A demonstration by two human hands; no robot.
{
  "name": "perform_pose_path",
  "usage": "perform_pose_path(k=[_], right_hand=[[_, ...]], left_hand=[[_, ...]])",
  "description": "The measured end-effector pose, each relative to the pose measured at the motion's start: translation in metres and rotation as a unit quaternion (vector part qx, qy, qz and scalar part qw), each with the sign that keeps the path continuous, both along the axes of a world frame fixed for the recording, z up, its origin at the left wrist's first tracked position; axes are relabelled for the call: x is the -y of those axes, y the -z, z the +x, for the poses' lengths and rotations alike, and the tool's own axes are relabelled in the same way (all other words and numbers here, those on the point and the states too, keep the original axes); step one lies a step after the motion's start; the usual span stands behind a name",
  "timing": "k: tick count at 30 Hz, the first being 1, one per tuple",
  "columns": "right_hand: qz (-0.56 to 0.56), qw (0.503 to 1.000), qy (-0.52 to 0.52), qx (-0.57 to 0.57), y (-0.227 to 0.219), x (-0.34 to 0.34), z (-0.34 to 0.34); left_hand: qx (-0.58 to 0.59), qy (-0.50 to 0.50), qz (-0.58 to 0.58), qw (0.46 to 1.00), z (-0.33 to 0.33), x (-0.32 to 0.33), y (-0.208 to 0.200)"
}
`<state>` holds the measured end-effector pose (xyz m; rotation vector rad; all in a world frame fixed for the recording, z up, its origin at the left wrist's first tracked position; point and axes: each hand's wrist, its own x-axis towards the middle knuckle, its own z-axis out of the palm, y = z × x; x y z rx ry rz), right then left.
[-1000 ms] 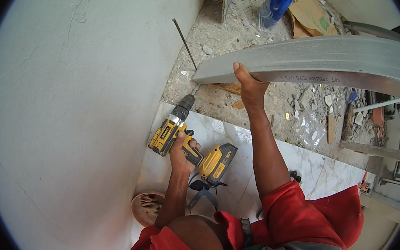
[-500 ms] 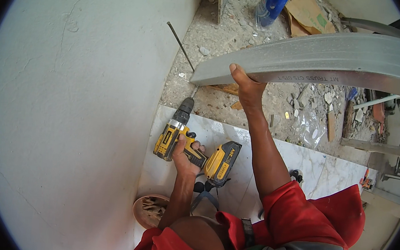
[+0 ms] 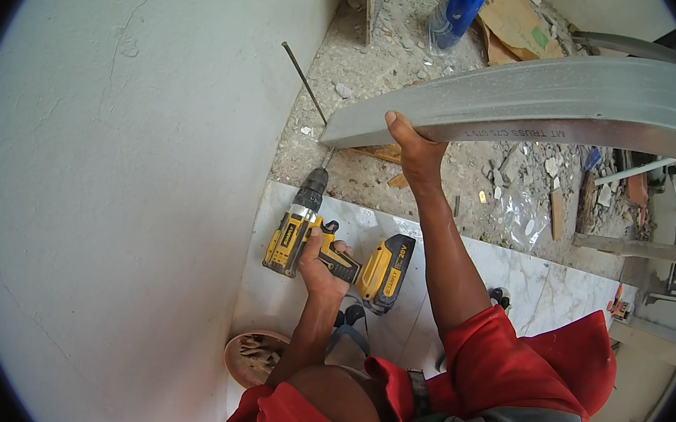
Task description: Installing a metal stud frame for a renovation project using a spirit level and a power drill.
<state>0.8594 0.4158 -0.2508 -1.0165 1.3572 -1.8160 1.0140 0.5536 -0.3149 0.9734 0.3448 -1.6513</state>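
Observation:
My left hand is wrapped round the grip of a yellow and black cordless drill. The drill points away from me, and its bit meets the near corner of a long silver metal channel beside the wall; whether it has gone in, I cannot tell. With my right hand I grip the channel's near edge; the thumb lies on its face, and the fingers are hidden behind it. A thin metal rod slants up from near the channel's left end.
A pale cracked wall rises on the left. Rubble and dust cover the rough floor beyond the marble-look tiles. A bowl stands near the wall. Farther off are a blue bottle and cardboard.
The drill's body and my left hand have shifted slightly right, with the battery end swinging the same way. My right hand keeps its hold on the channel.

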Motion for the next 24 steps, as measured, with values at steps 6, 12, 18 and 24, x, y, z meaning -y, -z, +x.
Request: perform_pose_path(k=[6, 12, 18, 24], right_hand=[[0.006, 1.000, 0.002, 0.003, 0.002, -0.001, -0.004], [0.003, 1.000, -0.008, 0.004, -0.002, 0.000, 0.002], [0.026, 0.998, -0.049, -0.014, -0.003, -0.013, -0.011], [0.148, 0.988, 0.038, 0.030, 0.043, -0.051, 0.024]], left_hand=[[0.021, 0.031, -0.044, 0.998, -0.014, -0.006, -0.004], [0.022, 0.023, -0.073, 0.997, 0.016, -0.025, 0.001], [-0.029, 0.034, -0.053, 0.998, 0.037, -0.058, 0.002], [-0.053, -0.006, -0.069, 0.996, 0.048, -0.079, 0.009]])
